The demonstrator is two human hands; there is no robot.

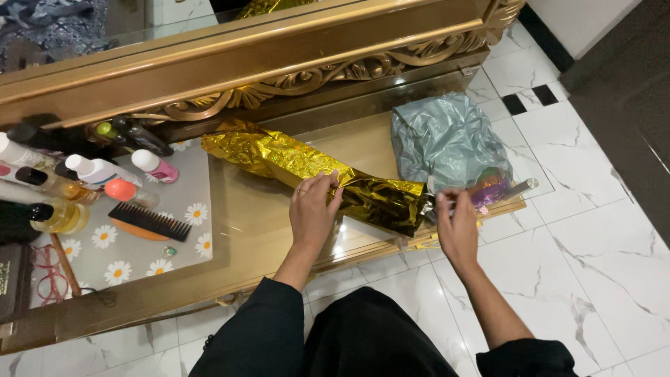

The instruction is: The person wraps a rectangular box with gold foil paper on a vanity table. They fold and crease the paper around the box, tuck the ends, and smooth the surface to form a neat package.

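Observation:
A long bundle wrapped in crinkled gold foil (307,171) lies across a glass-topped gold table (244,216). My left hand (312,209) rests on the bundle's middle, fingers pressing the foil down. My right hand (455,220) is at the bundle's right end, pinching a strip of clear tape (427,204) against the foil. A purple tape roll (488,188) sits just beyond my right hand.
A crumpled grey-green plastic bag (447,139) lies at the table's right. On the left, a daisy-patterned mat (150,248) holds several bottles (98,171), a black comb (148,222) and pink glasses (45,276). A carved gold mirror frame (279,63) runs behind. White marble floor (600,251) surrounds.

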